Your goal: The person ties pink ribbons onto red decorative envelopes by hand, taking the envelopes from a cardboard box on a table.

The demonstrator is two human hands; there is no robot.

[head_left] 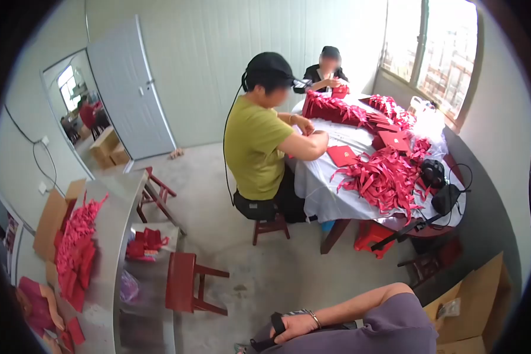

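At the bottom edge an arm in a purple sleeve reaches in from the right. It ends in my right hand [297, 325], which wears a bracelet at the wrist and is closed around a black strap [275, 331]. My left hand is out of view. Beyond it lies bare concrete floor, with a red wooden stool [182, 282] to the left.
A person in a green shirt [255, 147] sits on a stool at a round table [360, 203] covered with red paper strips and envelopes; another person sits behind it. A metal counter [109, 248] with red items runs along the left. Cardboard boxes [475, 301] stand at right.
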